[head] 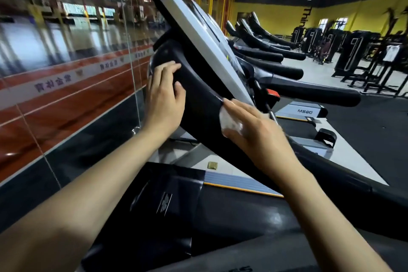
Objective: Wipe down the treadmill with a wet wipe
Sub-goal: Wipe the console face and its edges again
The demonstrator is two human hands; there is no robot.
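The treadmill's console stands in front of me, a grey panel [196,35] on a black curved housing [198,104]. My left hand [165,93] grips the left side of the black housing, fingers over its back edge and thumb on the front. My right hand [258,134] presses a crumpled white wet wipe [228,120] against the black housing just below the grey panel's lower edge. The wipe is partly hidden under my fingers. The treadmill's black motor cover [172,201] and belt lie below my arms.
A glass wall [66,73] with red and white banding runs close along the left. A row of further treadmills [287,68] extends to the right and back. Black weight machines [364,55] stand at the far right before a yellow wall.
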